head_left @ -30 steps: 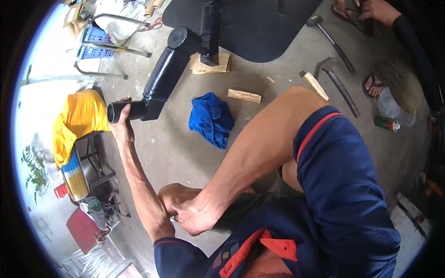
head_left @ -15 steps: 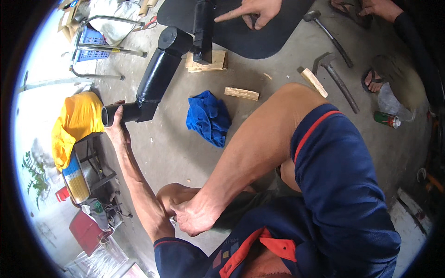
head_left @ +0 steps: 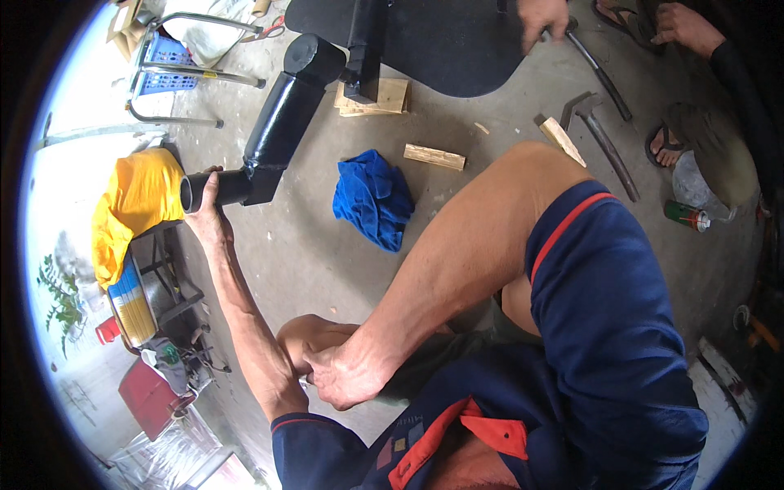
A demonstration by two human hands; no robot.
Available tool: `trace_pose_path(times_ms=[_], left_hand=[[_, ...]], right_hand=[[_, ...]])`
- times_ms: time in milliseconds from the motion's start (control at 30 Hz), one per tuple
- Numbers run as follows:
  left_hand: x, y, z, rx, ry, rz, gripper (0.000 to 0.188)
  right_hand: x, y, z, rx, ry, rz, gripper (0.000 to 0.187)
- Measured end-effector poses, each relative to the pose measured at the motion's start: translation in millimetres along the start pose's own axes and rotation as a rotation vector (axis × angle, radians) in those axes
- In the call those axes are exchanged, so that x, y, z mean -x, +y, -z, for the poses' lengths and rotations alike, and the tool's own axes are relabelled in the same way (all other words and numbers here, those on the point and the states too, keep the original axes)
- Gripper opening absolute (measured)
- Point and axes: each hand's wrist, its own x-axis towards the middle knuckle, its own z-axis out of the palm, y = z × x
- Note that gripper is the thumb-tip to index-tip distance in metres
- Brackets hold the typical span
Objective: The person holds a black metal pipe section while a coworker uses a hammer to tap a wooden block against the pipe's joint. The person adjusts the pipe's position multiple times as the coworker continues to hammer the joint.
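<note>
Moved rightward since the earlier frame: co-worker's hand point(head_left: 543, 16), far right of the grip. With left hand point(head_left: 210, 219), holding black tubular frame point(head_left: 279, 122) by its end; with right hand point(head_left: 345, 379), below, cannot tell.

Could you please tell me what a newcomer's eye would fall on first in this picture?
Probably the bright blue cloth, crumpled near the middle of the view. Next might come the glossy black tubular piece at upper left, held near its open end by the left hand, and the vivid yellow cloth just left of that hand.
</note>
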Motion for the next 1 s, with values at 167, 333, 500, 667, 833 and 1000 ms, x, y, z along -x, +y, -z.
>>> trace_pose_path(times_ms=[167, 333, 500, 667, 833, 1000], left_hand=[[0, 0, 1, -0.022, -0.009, -0.001, 0.041], [-1, 0, 2, -0.02, -0.027, -0.003, 0.042], [0, -1, 2, -0.011, -0.028, -0.008, 0.043], [0, -2, 4, -0.032, -0.062, -0.031, 0.041], [-1, -2, 4, -0.025, -0.065, -0.029, 0.042], [0, -1, 3, 0.004, -0.055, -0.006, 0.041]], right_hand=[[-4, 1, 3, -0.016, -0.019, -0.01, 0.021], [-3, 3, 2, -0.01, 0.001, 0.007, 0.022], [-2, 3, 1, -0.01, 0.021, 0.031, 0.022], [-4, 3, 4, -0.027, -0.016, -0.001, 0.021], [0, 1, 10, -0.049, -0.03, -0.013, 0.022], [3, 0, 14, -0.058, -0.054, -0.031, 0.023]])
